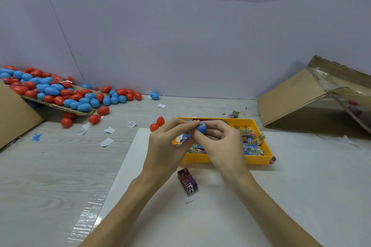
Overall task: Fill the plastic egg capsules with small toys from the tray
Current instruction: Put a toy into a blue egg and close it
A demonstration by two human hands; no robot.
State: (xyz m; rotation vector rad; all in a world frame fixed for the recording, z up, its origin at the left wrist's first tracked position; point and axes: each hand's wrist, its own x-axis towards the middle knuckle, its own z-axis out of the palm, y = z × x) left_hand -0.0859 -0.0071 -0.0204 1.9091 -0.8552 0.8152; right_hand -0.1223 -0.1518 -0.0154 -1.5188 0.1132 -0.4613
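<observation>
Step in hand, as judged: loading or closing. Small blue plastic egg capsule (201, 127) pinched between right hand (217, 142) and left hand (170, 142) fingertips, above yellow plastic tray (259, 159) of small printed toy packets (249, 140). Next: press halves shut, deposit toward 10 o'clock pile.

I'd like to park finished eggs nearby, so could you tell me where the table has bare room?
The white sheet is bare right of the purple packet and below the yellow tray. The wood tabletop near left is open too. It is crowded far left around the egg pile and the paper slips.
</observation>
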